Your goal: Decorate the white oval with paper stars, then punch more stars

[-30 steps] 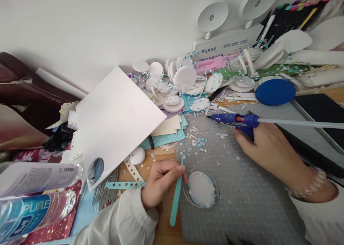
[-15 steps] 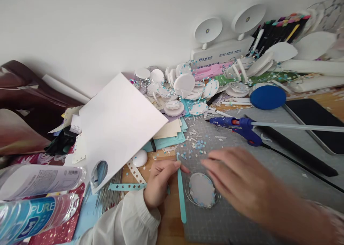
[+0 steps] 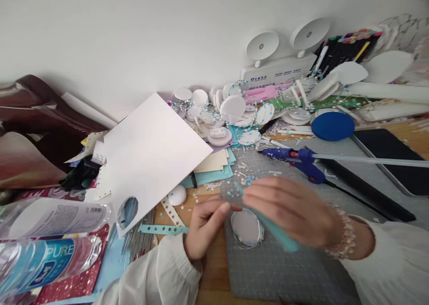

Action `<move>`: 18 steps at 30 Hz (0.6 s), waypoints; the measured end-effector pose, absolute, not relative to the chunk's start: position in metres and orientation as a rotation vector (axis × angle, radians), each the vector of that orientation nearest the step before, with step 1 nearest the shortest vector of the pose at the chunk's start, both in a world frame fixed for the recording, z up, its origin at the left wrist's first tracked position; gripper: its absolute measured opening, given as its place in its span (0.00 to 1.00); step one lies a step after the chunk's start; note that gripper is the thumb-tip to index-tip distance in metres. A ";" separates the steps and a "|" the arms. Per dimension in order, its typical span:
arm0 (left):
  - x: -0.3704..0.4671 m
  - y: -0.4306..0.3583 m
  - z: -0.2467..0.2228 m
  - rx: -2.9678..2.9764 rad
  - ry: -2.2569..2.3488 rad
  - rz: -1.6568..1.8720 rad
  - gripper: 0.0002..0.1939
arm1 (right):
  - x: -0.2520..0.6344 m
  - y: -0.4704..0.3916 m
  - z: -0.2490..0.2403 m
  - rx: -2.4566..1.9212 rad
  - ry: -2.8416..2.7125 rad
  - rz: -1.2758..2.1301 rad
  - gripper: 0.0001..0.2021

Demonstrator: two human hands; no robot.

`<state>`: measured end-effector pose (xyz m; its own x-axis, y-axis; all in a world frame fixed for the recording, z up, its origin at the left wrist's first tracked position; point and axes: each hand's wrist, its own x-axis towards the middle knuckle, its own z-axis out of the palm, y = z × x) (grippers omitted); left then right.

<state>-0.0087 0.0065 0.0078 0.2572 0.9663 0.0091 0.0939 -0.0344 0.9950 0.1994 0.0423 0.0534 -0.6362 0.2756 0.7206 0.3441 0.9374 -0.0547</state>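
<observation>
My right hand holds a turquoise paper strip, slanting and blurred by motion, above the grey cutting mat. My left hand is closed at the mat's left edge, thumb against the curled fingers. Its index fingertip reaches the upper rim of a round pale disc; whether it pinches something there is hidden. Thin wire loops ring the disc, which lies flat on the mat with small bluish bits on its edge. Tiny blue and white star-like pieces are scattered beyond the hands.
A blue glue gun with a long glue stick lies at the right, near a phone and a blue round lid. White discs with wire garlands pile along the wall. A white board and water bottles stand left.
The turquoise strip has left the mat's left edge and is now in my right hand, tilted over the mat. My left hand stays nearly in place, its fingertip now at the disc's rim.
</observation>
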 end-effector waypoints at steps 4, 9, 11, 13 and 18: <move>-0.008 0.004 0.011 1.911 0.999 0.959 0.36 | 0.222 0.041 0.042 -0.769 -1.885 0.146 0.16; -0.004 0.000 0.001 2.158 1.157 0.749 0.40 | 0.229 0.032 0.011 -0.962 -1.719 0.219 0.15; -0.005 0.000 -0.002 2.141 1.130 0.710 0.36 | 0.229 0.030 0.001 -1.027 -1.698 0.269 0.12; -0.006 0.000 -0.003 2.104 1.074 0.734 0.39 | 0.228 0.029 -0.004 -1.066 -1.651 0.366 0.10; -0.004 0.002 -0.004 2.177 1.189 0.705 0.56 | 0.224 0.031 -0.005 -1.043 -1.519 0.577 0.08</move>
